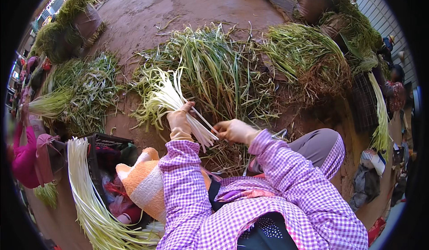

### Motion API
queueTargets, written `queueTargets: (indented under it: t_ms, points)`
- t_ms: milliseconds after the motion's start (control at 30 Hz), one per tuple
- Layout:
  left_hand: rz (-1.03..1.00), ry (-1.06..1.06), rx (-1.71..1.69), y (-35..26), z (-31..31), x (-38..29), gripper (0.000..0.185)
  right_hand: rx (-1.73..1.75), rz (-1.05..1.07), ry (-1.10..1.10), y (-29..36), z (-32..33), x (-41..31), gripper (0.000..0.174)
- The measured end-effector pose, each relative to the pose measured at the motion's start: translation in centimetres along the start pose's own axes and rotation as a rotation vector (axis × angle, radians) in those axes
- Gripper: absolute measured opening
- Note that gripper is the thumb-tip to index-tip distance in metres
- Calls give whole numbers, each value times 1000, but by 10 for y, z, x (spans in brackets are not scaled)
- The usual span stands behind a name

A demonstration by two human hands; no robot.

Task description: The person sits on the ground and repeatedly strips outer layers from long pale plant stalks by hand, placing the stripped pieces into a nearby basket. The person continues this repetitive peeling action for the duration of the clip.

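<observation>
My left hand (181, 119) is closed around a bundle of pale, white-stemmed leafy stalks (166, 94), whose yellow-green leaves fan out to the upper left. The white stem ends point down to the right, towards my right hand (231, 131). The fingers of my right hand are pinched at the end of one white stalk, beside the other stem ends. Beyond both hands lies a large heap of long green leafy stalks (214, 69) on the reddish floor. Loose straw-like scraps (228, 159) lie below my hands.
A black plastic crate (110, 139) holding cloth and bags stands at the left, with long pale stalks (78, 169) draped beside it. An orange and white towel (144, 183) lies by my left arm. More leafy heaps (301, 52) and several people sit on both sides.
</observation>
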State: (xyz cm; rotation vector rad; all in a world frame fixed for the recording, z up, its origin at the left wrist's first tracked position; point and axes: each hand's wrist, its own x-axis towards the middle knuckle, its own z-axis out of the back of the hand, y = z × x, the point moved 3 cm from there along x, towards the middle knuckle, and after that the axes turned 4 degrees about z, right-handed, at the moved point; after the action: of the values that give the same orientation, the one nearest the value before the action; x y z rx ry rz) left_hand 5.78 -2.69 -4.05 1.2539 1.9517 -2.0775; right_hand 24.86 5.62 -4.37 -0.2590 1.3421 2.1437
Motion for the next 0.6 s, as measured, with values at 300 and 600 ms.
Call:
queueTargets:
  t_ms: [300, 600]
  points:
    - [225, 326, -350, 31, -21, 15, 39, 162, 60, 84, -13, 1, 22, 28]
    - [-367, 143, -285, -14, -15, 3, 43, 1121, -328, -917, -167, 38, 79, 15]
